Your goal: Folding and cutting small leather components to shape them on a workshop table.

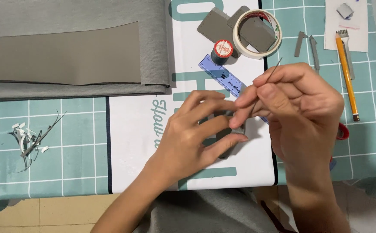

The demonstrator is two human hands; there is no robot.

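Pinching grip: right hand [298,105] holds needle [265,84] (left hand [192,133] steadies, seemingly, grey piece [238,129]).

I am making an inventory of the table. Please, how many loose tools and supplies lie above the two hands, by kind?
Round roll of white tape: 1
Spool of dark thread with red top: 1
Blue plastic ruler: 1
Orange pencil: 1
Small flat grey cut pieces: 2
Total: 6

A small grey leather piece [235,129], mostly hidden by fingers, lies at frame centre, with a thin needle [269,77] slanting up above it.
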